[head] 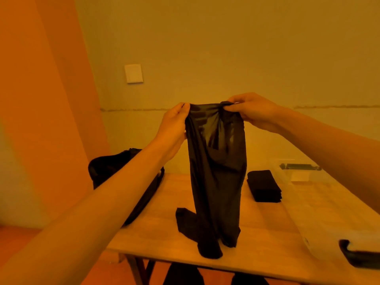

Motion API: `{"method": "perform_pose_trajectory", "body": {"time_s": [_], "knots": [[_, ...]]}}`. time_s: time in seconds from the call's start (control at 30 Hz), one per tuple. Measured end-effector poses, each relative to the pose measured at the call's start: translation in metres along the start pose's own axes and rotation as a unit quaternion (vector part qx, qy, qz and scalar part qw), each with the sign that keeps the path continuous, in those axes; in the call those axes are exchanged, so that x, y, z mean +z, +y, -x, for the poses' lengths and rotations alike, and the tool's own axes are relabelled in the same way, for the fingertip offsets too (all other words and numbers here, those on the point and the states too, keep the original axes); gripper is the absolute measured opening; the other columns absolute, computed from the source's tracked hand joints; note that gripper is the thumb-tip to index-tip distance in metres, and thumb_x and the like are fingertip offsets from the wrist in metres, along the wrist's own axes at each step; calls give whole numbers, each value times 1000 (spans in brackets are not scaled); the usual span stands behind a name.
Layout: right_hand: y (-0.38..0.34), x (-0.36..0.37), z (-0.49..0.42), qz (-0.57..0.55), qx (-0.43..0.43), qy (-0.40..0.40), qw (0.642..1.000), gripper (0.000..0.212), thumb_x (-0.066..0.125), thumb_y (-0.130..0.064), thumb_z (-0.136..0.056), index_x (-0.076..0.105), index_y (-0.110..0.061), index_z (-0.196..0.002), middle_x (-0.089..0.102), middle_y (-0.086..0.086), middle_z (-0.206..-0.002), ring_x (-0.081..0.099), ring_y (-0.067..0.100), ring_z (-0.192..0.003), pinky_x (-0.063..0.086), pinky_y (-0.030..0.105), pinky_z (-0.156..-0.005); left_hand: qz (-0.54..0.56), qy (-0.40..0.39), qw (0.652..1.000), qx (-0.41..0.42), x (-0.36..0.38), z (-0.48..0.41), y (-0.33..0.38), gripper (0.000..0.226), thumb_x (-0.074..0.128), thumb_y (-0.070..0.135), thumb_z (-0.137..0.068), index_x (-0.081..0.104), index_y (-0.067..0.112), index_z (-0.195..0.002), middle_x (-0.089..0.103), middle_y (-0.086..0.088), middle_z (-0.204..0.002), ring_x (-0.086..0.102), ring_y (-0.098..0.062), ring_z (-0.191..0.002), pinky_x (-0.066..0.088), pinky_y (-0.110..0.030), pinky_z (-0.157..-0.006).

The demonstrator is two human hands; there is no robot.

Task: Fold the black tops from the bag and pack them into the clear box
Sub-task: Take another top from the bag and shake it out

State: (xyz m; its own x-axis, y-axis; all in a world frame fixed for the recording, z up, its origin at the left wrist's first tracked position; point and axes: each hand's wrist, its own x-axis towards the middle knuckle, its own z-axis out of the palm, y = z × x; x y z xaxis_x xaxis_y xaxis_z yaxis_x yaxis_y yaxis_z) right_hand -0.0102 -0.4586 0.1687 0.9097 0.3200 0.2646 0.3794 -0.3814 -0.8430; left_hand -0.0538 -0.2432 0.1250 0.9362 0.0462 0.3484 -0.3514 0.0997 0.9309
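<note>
A thin black top (216, 177) hangs upright above the wooden table (267, 233), its lower end bunched on the tabletop. My left hand (174, 126) pinches its upper left corner and my right hand (253, 112) pinches its upper right corner, both raised in front of me. A stack of folded black tops (264, 186) lies on the table to the right. The clear box (329, 192) stands along the table's right side, with black latches at its far end and near corner. The black bag (115, 167) sits at the table's left edge, partly behind my left forearm.
A wall with a white switch plate (133, 73) rises behind the table. The table's near edge runs across the bottom of the view, with its legs and a dark shape below it. An orange wall and floor lie to the left.
</note>
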Motion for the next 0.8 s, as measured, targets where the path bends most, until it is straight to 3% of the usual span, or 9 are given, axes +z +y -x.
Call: {"method": "perform_pose_trajectory", "body": {"time_s": [0.13,0.23,0.3,0.37,0.43,0.53,0.6,0.7,0.8], "knots": [[-13,1,2,-12,25,-20,999,18,70,-26,-93,64,-15,-81,64,1,-79,62,10,-76,52,22,-71,41,2,995,-94,-3,6,-11,25,53,35,-105,68,16,-104,75,-3,-98,72,-21,-96,58,-35,-81],[-20,12,1,-56,74,-19,995,12,71,-20,-93,64,-11,-87,58,0,-69,56,9,-55,49,22,-50,-108,-71,986,-103,9,16,-18,27,77,33,-89,67,25,-113,76,-3,-103,75,-17,-90,61,-32,-74],[-22,10,1,-42,126,-6,991,9,73,-17,-91,68,-9,-91,58,2,-70,54,12,-51,46,20,-44,-223,-42,973,-45,11,16,-24,17,80,25,-87,73,25,-103,77,-1,-93,75,-17,-84,60,-29,-70],[-17,-2,3,16,165,10,986,12,73,-18,-90,68,-8,-88,57,3,-63,52,13,-48,43,20,-40,-344,22,938,31,1,9,-30,3,77,20,-89,73,21,-90,71,3,-81,69,-14,-78,55,-26,-64],[-7,-13,6,24,217,16,976,20,75,-23,-89,65,-8,-81,58,4,-56,52,14,-48,44,20,-39,-453,72,888,40,-17,0,-33,10,73,15,-89,71,24,-88,66,6,-82,66,-15,-81,54,-29,-64],[8,-21,10,-48,292,17,955,23,77,-30,-87,65,-12,-79,64,4,-62,56,16,-53,49,22,-42,-619,61,783,-21,-38,-2,-36,9,66,11,-88,67,19,-92,65,0,-87,63,-21,-80,49,-30,-59],[17,-20,9,-132,297,40,945,19,76,-29,-87,66,-14,-81,70,5,-64,64,17,-53,55,26,-46,-651,25,753,-95,-48,-1,-39,9,63,14,-91,60,14,-82,62,-3,-78,62,-21,-71,46,-31,-57],[26,-16,5,-230,269,78,932,17,73,-26,-90,66,-12,-87,73,9,-70,70,20,-58,59,31,-51,-508,-76,809,-285,-61,5,-41,21,62,23,-99,65,7,-85,72,-6,-74,71,-19,-70,57,-31,-67],[32,-12,1,-283,210,81,932,19,66,-29,-97,65,-11,-91,73,10,-78,72,21,-68,60,31,-56,-389,-47,860,-327,-69,11,-47,26,56,31,-103,67,8,-111,74,-13,-104,75,-27,-92,61,-40,-87]]}}
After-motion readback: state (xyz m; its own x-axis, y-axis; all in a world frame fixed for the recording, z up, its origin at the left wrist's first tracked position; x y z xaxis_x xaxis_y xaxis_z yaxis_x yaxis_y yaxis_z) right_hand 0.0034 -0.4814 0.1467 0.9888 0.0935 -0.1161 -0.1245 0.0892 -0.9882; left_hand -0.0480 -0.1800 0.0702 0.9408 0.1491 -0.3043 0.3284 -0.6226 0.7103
